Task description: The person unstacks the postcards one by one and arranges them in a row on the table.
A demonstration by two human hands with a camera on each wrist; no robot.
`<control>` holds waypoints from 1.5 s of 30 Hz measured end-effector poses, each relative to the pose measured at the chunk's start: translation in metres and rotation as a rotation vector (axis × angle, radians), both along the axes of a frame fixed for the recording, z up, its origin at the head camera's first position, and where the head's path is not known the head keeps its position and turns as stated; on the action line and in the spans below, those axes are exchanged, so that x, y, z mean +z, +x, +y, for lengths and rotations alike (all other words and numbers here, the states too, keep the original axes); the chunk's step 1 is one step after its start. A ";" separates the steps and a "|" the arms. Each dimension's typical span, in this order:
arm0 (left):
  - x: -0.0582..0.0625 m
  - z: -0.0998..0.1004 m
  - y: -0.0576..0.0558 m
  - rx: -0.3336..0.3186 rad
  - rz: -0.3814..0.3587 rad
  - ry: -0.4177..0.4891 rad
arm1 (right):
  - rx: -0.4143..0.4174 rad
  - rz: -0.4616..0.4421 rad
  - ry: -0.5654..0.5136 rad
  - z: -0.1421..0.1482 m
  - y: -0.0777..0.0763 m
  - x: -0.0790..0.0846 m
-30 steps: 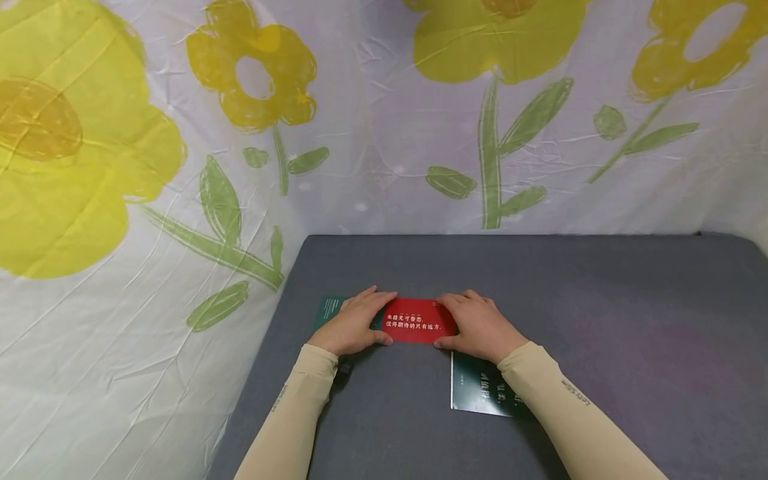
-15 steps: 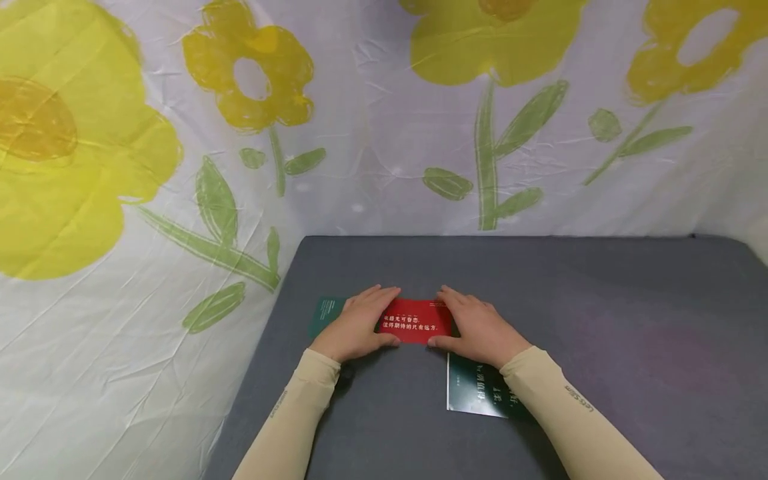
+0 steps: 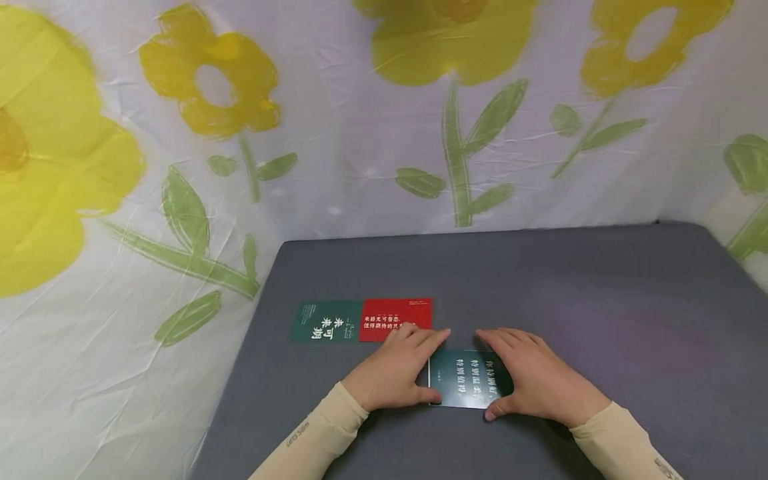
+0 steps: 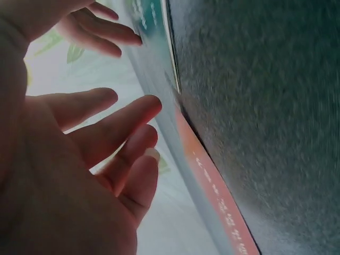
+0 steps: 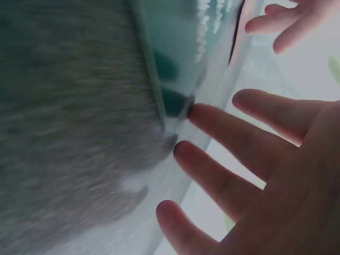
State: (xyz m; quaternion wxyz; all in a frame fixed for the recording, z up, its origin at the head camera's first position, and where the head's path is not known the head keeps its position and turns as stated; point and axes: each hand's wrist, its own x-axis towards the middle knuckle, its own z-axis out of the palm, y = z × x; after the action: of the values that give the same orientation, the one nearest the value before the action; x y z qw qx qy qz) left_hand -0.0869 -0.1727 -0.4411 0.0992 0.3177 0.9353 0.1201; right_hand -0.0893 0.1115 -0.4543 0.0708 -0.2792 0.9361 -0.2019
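A glossy dark green card (image 3: 459,380) with white lettering lies flat on the grey table. My left hand (image 3: 399,369) is at its left edge, fingers spread and thumb by the near corner. At its right end is my right hand (image 3: 540,375), its thumb over the near edge and its fingers loosely extended, as the right wrist view shows too. Neither hand grips the card; whether the fingertips touch it is hard to tell. Behind the left hand a red card (image 3: 393,312) lies against another green card (image 3: 330,321), forming a row. Left fingers cover the red card's near right corner.
The grey table (image 3: 600,300) extends far to the right of the hands. Its back edge meets a white hanging cloth (image 3: 336,133) printed with yellow flowers, which also runs down along the left side.
Both hands have left the red card and moved right and nearer, to the loose green card. The red card stays beside the first green card, now mostly uncovered. The head view has turned slightly right.
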 end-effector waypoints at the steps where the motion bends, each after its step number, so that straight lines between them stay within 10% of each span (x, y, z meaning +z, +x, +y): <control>1: -0.001 0.000 0.002 0.001 0.010 -0.012 | 0.000 -0.003 -0.002 0.002 0.003 -0.001; 13: -0.009 0.004 0.018 0.022 -0.010 -0.055 | -0.026 -0.044 -0.058 0.011 0.017 -0.008; 45: -0.003 0.010 0.014 -0.002 -0.040 -0.061 | -0.043 -0.003 -0.091 0.017 0.026 -0.008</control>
State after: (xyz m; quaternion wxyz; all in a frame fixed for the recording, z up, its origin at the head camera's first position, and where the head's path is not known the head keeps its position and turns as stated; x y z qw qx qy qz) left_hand -0.0728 -0.1624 -0.4437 0.1277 0.3128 0.9361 0.0976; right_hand -0.0637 0.1286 -0.4627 0.0550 -0.2619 0.9316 -0.2461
